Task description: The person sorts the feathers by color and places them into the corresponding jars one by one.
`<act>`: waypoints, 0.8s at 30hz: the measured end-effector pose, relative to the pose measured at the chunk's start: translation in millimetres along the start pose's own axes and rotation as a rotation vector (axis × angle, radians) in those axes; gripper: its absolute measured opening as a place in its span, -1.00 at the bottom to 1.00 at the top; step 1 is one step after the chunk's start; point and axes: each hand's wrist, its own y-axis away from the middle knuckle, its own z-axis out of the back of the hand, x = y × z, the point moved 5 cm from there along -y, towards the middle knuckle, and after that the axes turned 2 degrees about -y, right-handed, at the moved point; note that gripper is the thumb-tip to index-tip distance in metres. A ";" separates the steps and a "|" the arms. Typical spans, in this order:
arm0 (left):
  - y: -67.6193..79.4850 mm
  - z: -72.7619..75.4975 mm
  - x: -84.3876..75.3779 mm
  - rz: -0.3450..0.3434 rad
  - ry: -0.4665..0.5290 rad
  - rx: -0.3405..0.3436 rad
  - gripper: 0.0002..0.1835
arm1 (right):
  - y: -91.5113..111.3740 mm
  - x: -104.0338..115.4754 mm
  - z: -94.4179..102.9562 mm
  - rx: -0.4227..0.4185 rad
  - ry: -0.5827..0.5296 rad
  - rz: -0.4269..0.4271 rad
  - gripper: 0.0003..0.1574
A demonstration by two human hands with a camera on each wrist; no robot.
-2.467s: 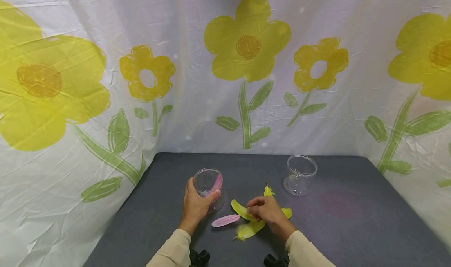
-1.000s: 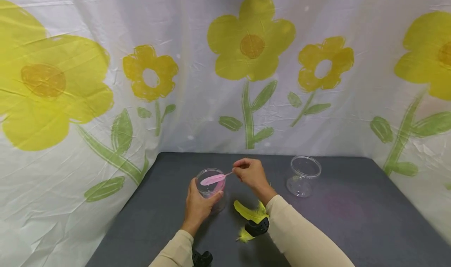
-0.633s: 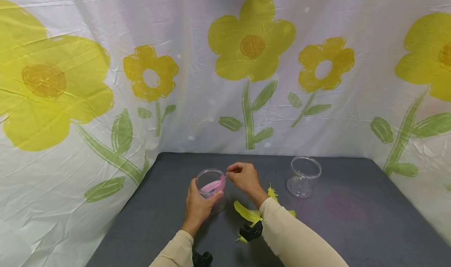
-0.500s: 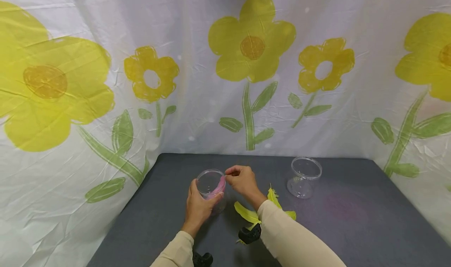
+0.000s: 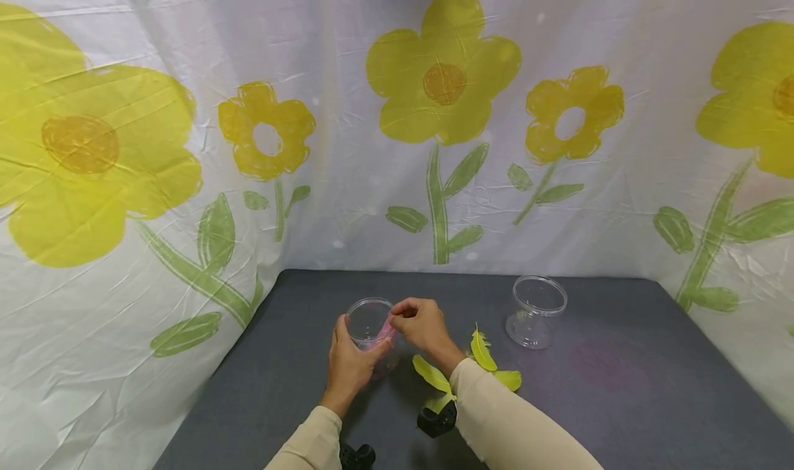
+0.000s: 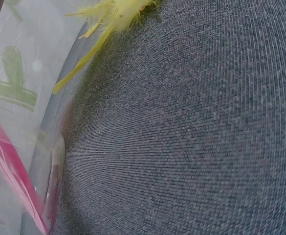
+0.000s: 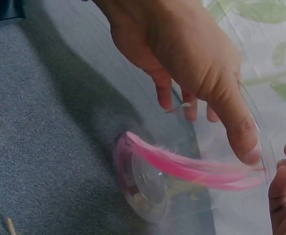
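Left hand [image 5: 349, 368] wraps the clear jar [image 5: 370, 320], thumb on the near side, fingers around the left, likely to steady it with the mouth up and unblocked. Can't tell if its base touches the bench [image 5: 260, 387]. Pink feathers [image 7: 174, 166] are inside the jar, slanted from base to rim, probably because they're too long to lie flat. Right hand [image 5: 424, 324] is at the jar's right rim, fingertips together, appearing to pinch a feather's top end; a quill-end hold would keep the vane uncrushed. Yellow feathers [image 5: 431, 372] lie loose right of the jar, toward the person. Other jar [image 5: 537, 315] stands upright well right of the jar, untouched, out of the hands' way.
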 end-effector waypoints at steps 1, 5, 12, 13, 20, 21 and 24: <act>0.0 -0.3 0.0 0.001 -0.001 0.000 0.11 | 0.9 -0.3 0.3 0.003 -0.013 0.002 -0.92; 0.2 -1.6 0.4 0.005 -0.006 0.007 0.12 | 6.0 -4.6 2.2 0.016 -0.099 -0.016 -0.86; -1.8 -2.0 1.7 -0.007 0.002 0.017 0.13 | 19.7 -11.3 14.8 0.024 -0.193 -0.031 -0.79; -2.5 -2.0 1.6 -0.008 0.001 0.019 0.13 | 21.9 -11.5 18.1 0.023 -0.199 -0.032 -0.79; -9.4 -3.7 1.0 -0.011 -0.015 0.019 0.14 | 35.0 -8.5 45.2 -0.008 -0.220 -0.050 -0.83; -11.0 -4.2 1.0 -0.011 -0.016 0.018 0.14 | 36.2 -7.5 49.3 -0.018 -0.219 -0.054 -0.84; -17.0 -5.7 1.5 -0.013 -0.017 0.021 0.13 | 40.1 -3.6 61.9 -0.054 -0.237 -0.051 -0.87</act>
